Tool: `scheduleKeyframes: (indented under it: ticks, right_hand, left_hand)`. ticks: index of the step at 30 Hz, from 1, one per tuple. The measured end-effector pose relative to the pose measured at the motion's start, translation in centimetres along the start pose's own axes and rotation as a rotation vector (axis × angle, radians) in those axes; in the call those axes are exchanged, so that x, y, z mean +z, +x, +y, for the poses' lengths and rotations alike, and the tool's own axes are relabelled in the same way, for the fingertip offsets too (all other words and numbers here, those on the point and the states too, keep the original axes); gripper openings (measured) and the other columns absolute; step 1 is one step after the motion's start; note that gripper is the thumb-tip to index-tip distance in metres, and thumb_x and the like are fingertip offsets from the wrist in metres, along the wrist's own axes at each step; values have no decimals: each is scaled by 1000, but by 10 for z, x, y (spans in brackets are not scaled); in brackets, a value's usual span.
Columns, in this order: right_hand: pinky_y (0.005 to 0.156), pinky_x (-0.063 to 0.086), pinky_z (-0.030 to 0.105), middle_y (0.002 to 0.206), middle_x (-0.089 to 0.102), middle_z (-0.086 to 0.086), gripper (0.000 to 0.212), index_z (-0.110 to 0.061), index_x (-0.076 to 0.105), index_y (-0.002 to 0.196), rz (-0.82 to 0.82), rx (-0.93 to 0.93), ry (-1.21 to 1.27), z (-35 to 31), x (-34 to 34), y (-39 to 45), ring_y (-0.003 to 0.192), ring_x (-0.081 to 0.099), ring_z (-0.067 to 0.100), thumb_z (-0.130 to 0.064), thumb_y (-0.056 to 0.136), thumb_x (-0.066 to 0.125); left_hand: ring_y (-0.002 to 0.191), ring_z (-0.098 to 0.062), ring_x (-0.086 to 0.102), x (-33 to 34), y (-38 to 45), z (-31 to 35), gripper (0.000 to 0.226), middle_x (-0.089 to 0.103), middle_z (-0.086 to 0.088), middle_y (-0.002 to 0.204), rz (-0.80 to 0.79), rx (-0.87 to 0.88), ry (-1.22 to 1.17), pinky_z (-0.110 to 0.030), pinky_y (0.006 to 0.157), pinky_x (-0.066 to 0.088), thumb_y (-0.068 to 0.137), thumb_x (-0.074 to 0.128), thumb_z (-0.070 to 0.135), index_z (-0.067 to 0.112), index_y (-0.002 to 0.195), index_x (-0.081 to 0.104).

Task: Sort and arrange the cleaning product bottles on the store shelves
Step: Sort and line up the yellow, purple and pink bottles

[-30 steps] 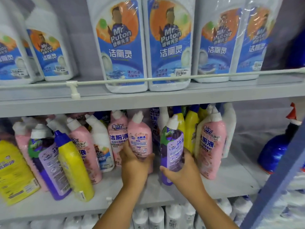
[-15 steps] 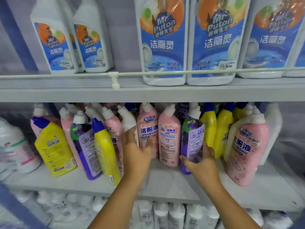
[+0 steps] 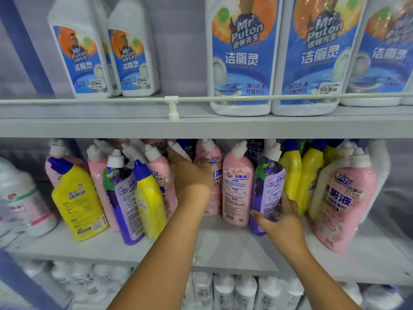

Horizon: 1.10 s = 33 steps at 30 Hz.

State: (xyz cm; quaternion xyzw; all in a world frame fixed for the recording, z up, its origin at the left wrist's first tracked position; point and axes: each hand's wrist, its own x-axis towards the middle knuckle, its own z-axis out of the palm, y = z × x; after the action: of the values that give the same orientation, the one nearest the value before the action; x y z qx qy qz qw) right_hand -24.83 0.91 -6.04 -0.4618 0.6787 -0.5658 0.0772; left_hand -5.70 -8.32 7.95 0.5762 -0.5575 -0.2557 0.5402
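The middle shelf [image 3: 223, 249] carries a crowd of pink, yellow, purple and white toilet-cleaner bottles. My right hand [image 3: 279, 218] grips the lower half of a purple bottle [image 3: 269, 184] that stands upright between a pink bottle [image 3: 238, 186] and the yellow bottles [image 3: 290, 173]. My left hand [image 3: 190, 175] reaches deeper into the row, its back towards me. It is wrapped round a white bottle [image 3: 178, 149], and only the neck of that bottle shows above the fingers. The hand partly covers another pink bottle [image 3: 211, 162].
A yellow bottle with a blue cap [image 3: 78, 198] and another purple bottle [image 3: 125, 204] lean at the left. A large pink bottle [image 3: 344, 198] stands at the right front. Big white Mr Puton jugs [image 3: 241, 54] fill the top shelf behind a rail [image 3: 172, 99]. White bottles [image 3: 223, 291] stand below.
The view has swung left and closer. My left hand let go of the pink bottle and moved up and back to the white one. My right hand still holds the purple bottle.
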Motion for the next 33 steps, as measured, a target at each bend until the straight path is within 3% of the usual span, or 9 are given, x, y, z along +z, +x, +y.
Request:
scheduleKeyframes:
  ticks: [3,5,7,12,16,22,26,29,33]
  right_hand:
    - [95,57,45,115,50,-3,91,-29,50,143,-5,17,20,2,1,0,105,62,16,-43,65,93]
    - [95,57,46,116,50,-2,92,-29,48,145,-8,22,18,3,1,0,106,61,17,-43,65,93]
    - [95,57,46,117,49,-2,93,-30,47,145,-11,24,13,2,1,-1,107,61,18,-44,65,93]
    - [96,57,45,118,49,-4,94,-30,47,145,-24,44,23,1,1,-1,110,60,18,-47,65,92]
    - [96,58,44,118,48,-7,98,-35,46,145,-28,58,67,0,1,-1,110,63,16,-61,59,87]
    - [95,58,44,122,55,-8,105,-41,42,146,-40,70,39,-2,1,-5,115,63,19,-80,55,78]
    - [96,58,38,127,63,-14,91,-40,48,142,-98,62,17,-4,2,-1,115,63,9,-64,62,86]
    - [97,57,30,125,65,-25,79,-46,52,135,-163,83,84,-13,3,0,113,65,-1,-47,67,92]
    - [90,58,22,117,67,-26,69,-58,51,115,-223,137,124,-21,7,3,105,68,-2,-28,71,94]
  left_hand:
    - [125,-41,56,1,7,-7,63,51,-22,143,37,16,82,-43,95,52,96,61,30,6,149,37]
    - [110,-40,63,0,6,-10,44,59,-18,128,7,64,143,-45,83,54,97,53,40,10,129,53]
    - [98,-37,65,-1,4,-13,48,65,-12,111,-48,116,186,-45,80,55,93,42,58,17,107,62]
    - [76,-26,64,-12,-8,-11,49,66,-1,78,-127,184,155,-37,66,54,90,46,68,23,80,62]
    - [73,-20,62,-28,-21,-8,33,65,2,75,-89,123,4,-31,64,49,87,69,56,24,80,64]
    - [78,-5,68,-32,-44,-14,19,72,10,80,-190,69,-195,-28,67,51,83,78,48,32,86,67]
    - [92,4,66,-36,-43,-27,18,72,17,98,-321,127,-203,-14,71,49,85,78,40,41,96,63]
    - [102,3,62,-37,-43,-42,40,64,23,114,-406,157,-83,-13,76,47,82,81,35,56,105,56]
    - [89,13,65,-41,-46,-55,57,65,41,98,-550,103,-89,-14,71,52,82,83,27,69,102,50]
